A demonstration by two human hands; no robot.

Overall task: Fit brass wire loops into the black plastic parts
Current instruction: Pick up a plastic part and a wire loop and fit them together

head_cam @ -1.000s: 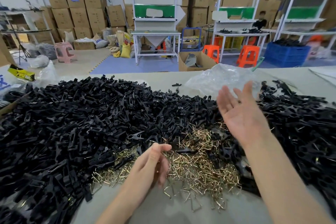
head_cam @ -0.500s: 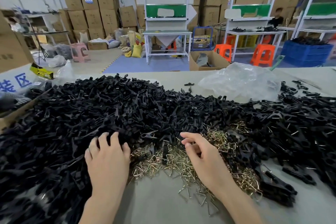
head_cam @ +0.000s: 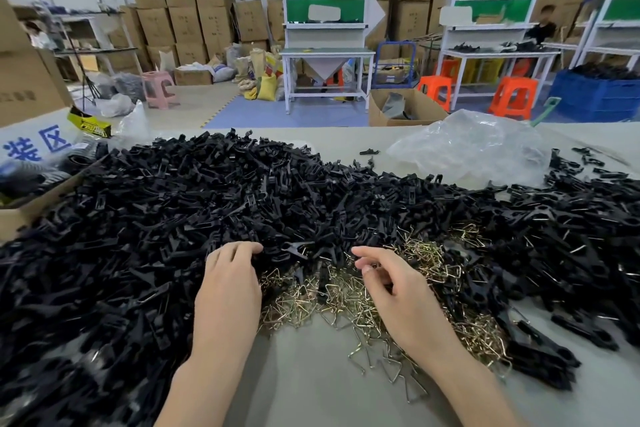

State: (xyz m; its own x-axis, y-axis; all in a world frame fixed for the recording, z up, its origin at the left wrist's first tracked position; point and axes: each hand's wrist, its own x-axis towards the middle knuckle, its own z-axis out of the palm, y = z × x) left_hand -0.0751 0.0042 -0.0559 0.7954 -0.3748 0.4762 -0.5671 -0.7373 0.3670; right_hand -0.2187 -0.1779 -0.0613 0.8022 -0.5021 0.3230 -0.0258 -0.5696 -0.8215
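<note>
A wide heap of black plastic parts (head_cam: 214, 204) covers the table from left to right. In front of it lies a smaller pile of brass wire loops (head_cam: 311, 298), with more of them at the right. My left hand (head_cam: 227, 291) lies on the edge of the black heap, its fingertips bent down among the parts; whether it grips one is hidden. My right hand (head_cam: 398, 298) hovers over the brass loops with fingers loosely curled, thumb and forefinger slightly apart, and no loop visible between them.
A crumpled clear plastic bag (head_cam: 474, 146) lies at the far right of the grey table (head_cam: 311, 388). An open cardboard box (head_cam: 20, 215) stands at the left edge. Workbenches, orange stools and stacked cartons fill the room beyond.
Both hands came down from the air onto the piles. In the last half second, the left fingertips curled into the black parts and the right hand shifted slightly over the brass loops.
</note>
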